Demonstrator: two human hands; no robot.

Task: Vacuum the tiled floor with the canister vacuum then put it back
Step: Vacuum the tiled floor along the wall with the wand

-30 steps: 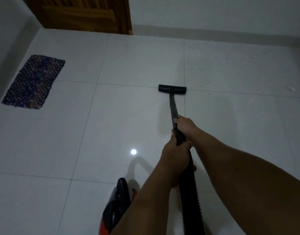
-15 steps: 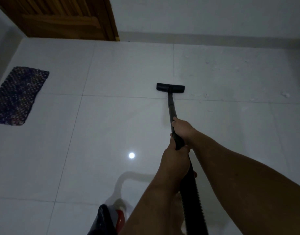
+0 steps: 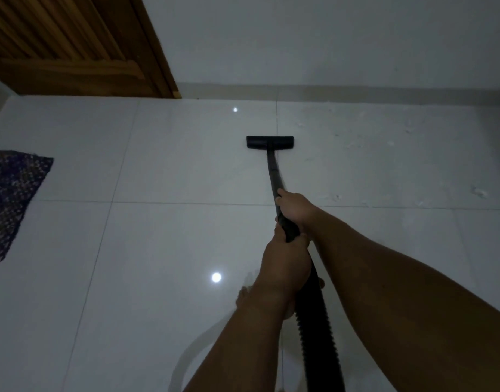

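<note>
The black vacuum wand (image 3: 273,174) runs from my hands forward to its flat floor head (image 3: 270,142), which rests on the white tiled floor (image 3: 164,236). My right hand (image 3: 295,206) grips the wand higher up, and my left hand (image 3: 285,263) grips just behind it, where the ribbed black hose (image 3: 318,335) begins. The hose drops toward the bottom edge. The canister body is out of view.
White dust specks (image 3: 390,144) lie on the tiles to the right of the floor head. A dark woven mat (image 3: 10,202) lies at the left edge. A wooden door (image 3: 73,43) and a grey wall (image 3: 328,38) close off the far side. My bare foot (image 3: 243,297) shows under my left arm.
The floor head has slid forward across the tile joint toward the wall. The red canister has dropped out of view at the bottom, and the mat has shifted left in the frame.
</note>
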